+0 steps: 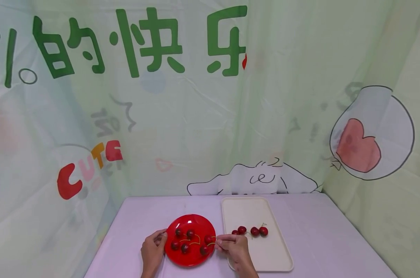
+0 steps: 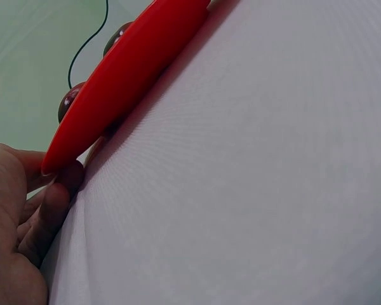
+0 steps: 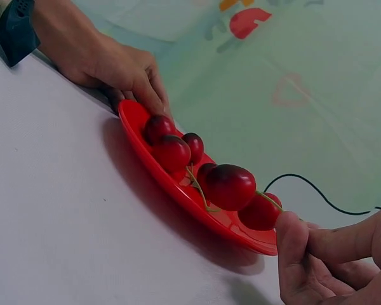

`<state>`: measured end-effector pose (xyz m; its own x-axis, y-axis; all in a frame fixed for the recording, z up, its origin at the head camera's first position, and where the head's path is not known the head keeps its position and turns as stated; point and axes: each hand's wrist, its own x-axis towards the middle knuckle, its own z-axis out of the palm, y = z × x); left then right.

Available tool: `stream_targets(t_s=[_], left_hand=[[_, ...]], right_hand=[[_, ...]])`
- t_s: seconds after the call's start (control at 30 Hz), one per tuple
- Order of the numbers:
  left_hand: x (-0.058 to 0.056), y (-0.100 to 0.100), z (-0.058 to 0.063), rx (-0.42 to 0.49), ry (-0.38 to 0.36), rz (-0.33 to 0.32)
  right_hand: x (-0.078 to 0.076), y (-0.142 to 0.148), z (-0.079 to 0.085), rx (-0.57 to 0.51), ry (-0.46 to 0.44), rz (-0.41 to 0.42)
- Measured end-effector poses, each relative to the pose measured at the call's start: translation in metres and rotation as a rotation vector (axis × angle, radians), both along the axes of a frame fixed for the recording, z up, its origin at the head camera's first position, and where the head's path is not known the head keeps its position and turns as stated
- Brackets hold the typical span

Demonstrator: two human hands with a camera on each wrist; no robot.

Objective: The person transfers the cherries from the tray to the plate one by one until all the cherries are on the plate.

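Green characters (image 1: 159, 50) across the top left and middle of the head view read "%的快乐" on the cloth (image 1: 196, 123); at left below, coloured letters (image 1: 98, 154) on it spell "CUTE"; grey lettering (image 1: 105, 122) is unreadable.

Well behind the bare fingers (image 3: 151, 95) of your left hand (image 3: 117, 67), you wear a dark teal, angular-edged band (image 3: 20, 39).

I see: plate (image 1: 186, 259), plain red; cherries (image 3: 231, 187), dark red; stems (image 3: 270, 199), green; tray (image 1: 267, 253), plain cream; worktop (image 1: 317, 239), plain lilac; backdrop (image 1: 203, 127), pale green, patterned with green characters (image 1: 161, 50) and a red heart (image 1: 359, 150).
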<state>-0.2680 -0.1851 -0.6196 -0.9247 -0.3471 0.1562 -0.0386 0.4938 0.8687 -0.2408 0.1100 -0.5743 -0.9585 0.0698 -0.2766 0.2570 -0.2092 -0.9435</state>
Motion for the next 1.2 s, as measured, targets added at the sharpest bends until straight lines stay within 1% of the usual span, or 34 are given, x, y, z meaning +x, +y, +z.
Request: stream_targets(t_s=[0.23,0.37,0.53,0.83,1.0,1.2], left_hand=[[-0.002,0.0,-0.005,-0.008,-0.014,0.015],[-0.003,0.0,-0.006,0.0,-0.016,0.017],[-0.003,0.0,-0.006,0.001,-0.008,0.015],[-0.004,0.0,-0.003,-0.002,-0.015,0.012],[-0.003,0.0,-0.002,-0.002,-0.013,0.009],[-0.002,0.0,-0.002,0.003,-0.015,0.005]], right_hand=[[-0.001,-0.004,0.0,0.012,-0.026,-0.002],[-0.002,-0.007,0.001,0.02,0.002,-0.004],[-0.004,-0.013,0.003,0.075,0.027,-0.016],[-0.009,-0.022,0.007,0.172,0.026,-0.073],[-0.009,-0.027,0.005,0.192,0.038,-0.086],[-0.01,-0.032,0.004,0.19,0.06,-0.075]])
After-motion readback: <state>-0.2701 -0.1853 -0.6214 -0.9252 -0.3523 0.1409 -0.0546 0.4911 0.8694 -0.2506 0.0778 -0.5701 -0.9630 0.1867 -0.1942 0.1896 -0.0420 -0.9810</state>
